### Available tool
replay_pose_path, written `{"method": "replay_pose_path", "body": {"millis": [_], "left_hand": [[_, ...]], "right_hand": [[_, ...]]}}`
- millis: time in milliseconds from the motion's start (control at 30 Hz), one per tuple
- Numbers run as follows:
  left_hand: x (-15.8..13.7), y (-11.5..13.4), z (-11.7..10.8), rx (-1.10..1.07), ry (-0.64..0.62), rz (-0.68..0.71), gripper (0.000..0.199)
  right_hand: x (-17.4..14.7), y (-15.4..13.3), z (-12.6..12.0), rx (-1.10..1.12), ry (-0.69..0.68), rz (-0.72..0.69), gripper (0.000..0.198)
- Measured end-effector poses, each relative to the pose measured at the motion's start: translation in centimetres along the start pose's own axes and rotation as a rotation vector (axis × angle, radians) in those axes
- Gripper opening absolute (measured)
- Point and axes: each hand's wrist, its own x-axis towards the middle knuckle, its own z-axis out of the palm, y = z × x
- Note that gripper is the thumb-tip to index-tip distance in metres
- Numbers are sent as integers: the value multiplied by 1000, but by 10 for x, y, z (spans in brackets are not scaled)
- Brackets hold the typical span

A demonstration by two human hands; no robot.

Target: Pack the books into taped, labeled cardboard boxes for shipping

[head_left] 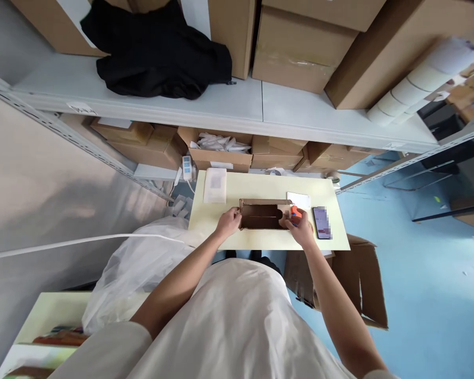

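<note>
Between my two hands a small cardboard box (265,202) lies on the pale yellow table (240,241), its open side facing up and its brown inside showing. My left hand (228,222) is closed on the box's left end. At the right end my right hand (300,229) grips the edge beside a flap with a printed label. Partly covered by the right hand is an orange and blue object (296,213), its kind unclear. A phone (322,222) lies just to the right, and a white card or slip (299,199) lies behind.
A translucent packet (215,185) lies at the table's back left. Behind stands a grey shelf (237,105) with cartons (296,47) and a black garment (161,52). Clear plastic sheeting (138,263) hangs at left; an open carton (359,279) sits on the floor at right.
</note>
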Motion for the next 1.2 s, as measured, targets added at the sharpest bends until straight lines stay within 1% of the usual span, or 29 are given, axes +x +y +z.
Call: {"method": "replay_pose_path", "body": {"millis": [67,133,167,233,300,333,367,433,467,500,533,567,633,667,767,833,867,900,967,1033,1100,1133,1200], "left_hand": [[10,-3,-5,39,-2,1,36],[16,-7,-9,52,23,15,38],[16,-7,-11,87,54,51,40],[12,-4,-16,177,139,154,47],[6,5,-20,283,193,311,46],[3,12,-21,342,177,421,42],[1,20,-21,400,125,546,38],[1,35,-19,556,-22,819,30],[4,43,-17,635,-100,913,28],[7,50,-15,703,-165,951,26],[11,57,-14,765,-211,943,24],[16,62,-12,818,-234,900,23],[22,69,-12,887,-238,769,21],[24,71,-14,904,-226,700,21],[23,72,-21,908,-218,532,28],[17,71,-24,886,-226,463,29],[14,71,-24,873,-230,441,31],[11,70,-22,862,-230,422,37],[5,68,-18,850,-220,383,59],[-1,63,-11,841,-203,337,86],[-7,53,-4,822,-176,301,107],[-9,47,-1,806,-163,294,114],[-14,33,4,763,-132,290,123]], "right_hand": [[4,-2,-2,-40,-32,21,55],[6,-1,-2,-76,-87,-5,48],[7,0,-2,-118,-105,-33,45],[8,-1,-5,-264,-85,-128,40],[10,-8,-10,-438,-63,-294,35],[13,-14,-12,-509,-91,-398,32],[15,-21,-14,-567,-156,-507,30],[23,-38,-16,-659,-374,-701,35],[27,-47,-16,-712,-489,-767,39],[32,-55,-15,-788,-588,-800,42],[35,-63,-13,-879,-658,-802,44],[39,-69,-11,-973,-698,-779,44],[44,-77,-8,-1119,-713,-712,40],[45,-79,-7,-1155,-708,-692,37],[47,-78,-6,-1176,-706,-689,28],[46,-77,-7,-1189,-702,-673,24],[46,-77,-8,-1196,-693,-657,26],[45,-77,-10,-1206,-682,-640,32],[43,-75,-13,-1213,-626,-593,44],[40,-70,-17,-1201,-509,-512,54],[36,-59,-21,-1150,-390,-444,67],[33,-52,-22,-1114,-355,-439,74],[29,-34,-24,-1046,-333,-485,84]]}}
